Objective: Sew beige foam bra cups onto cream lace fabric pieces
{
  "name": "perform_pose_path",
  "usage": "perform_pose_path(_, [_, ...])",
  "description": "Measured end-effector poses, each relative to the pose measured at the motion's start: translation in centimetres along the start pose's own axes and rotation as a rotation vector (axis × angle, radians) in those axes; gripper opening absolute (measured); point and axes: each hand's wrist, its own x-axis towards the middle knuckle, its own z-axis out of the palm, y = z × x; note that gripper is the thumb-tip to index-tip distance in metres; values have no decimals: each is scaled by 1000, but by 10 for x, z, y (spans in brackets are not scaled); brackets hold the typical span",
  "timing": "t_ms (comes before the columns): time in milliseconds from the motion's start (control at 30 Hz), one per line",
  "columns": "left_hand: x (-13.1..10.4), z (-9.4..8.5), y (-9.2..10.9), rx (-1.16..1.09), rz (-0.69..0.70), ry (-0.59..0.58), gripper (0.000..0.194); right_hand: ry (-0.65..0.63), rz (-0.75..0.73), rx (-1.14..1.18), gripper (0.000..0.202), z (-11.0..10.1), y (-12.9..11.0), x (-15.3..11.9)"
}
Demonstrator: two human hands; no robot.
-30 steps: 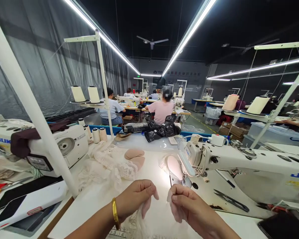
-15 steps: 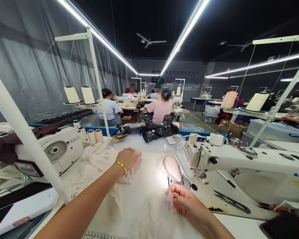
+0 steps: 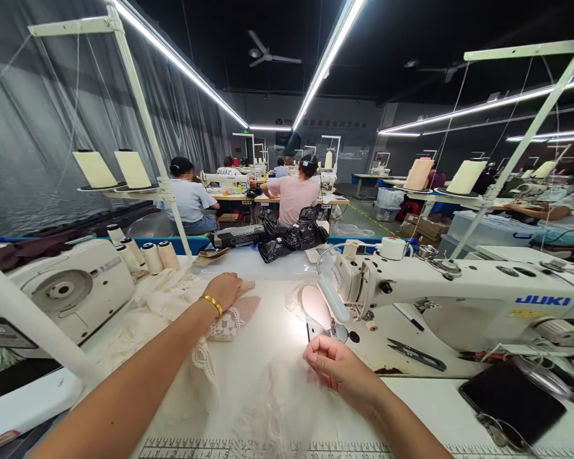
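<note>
My left hand, with a gold bracelet at the wrist, is out over the left of the white table, its fingers bent onto a lace piece with a smooth beige part. Part of the grip is hidden behind the hand. Loose cream lace fabric is heaped beside it. My right hand is closed in a pinch on thin sheer white fabric, just in front of the sewing machine's lit needle area. A beige cup-shaped piece lies by the needle, partly covered by the machine's lamp.
Thread snips and a pen rest on the machine bed. A ruler strip runs along the near edge. Thread cones and another machine stand left; black plastic bags lie at the back. Co-workers sit beyond.
The view has swung right and slightly down. A beige part of the lace piece shows more clearly beside my left hand. My right hand keeps its pinch near the needle.
</note>
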Motion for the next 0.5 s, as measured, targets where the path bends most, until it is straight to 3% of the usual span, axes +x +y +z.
perform_pose_path(233, [-6,-2,-13,-16,48,60,29,44,-3,-9,36,4,-2,-2])
perform_pose_path(500, [-4,-7,-13,-40,101,0,27,35,-18,-2,50,4,-1,-1])
